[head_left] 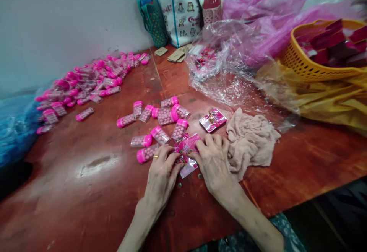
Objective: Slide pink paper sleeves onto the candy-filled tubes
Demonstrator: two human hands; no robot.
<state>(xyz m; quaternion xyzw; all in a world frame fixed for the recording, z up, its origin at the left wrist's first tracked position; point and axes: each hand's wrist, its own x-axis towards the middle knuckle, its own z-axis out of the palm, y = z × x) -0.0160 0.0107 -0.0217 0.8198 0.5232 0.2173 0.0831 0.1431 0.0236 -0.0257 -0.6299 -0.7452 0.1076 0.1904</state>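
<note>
Centrally, a pink printed packet lies flat on the red-brown table, pressed between both hands. Left hand, wearing a gold ring, grasps the packet's left edge with fingertips; right hand pins its right edge, fingers curled down on it. At 12 o'clock from the packet lies a loose cluster of pink-capped candy tubes; at 1 o'clock, a second pink packet. At 3 o'clock, just beside the right hand, sits a crumpled beige cloth. At 10 o'clock, well apart, a large heap of tubes runs along the wall. At 2 o'clock stand clear plastic bags and an orange basket.
</note>
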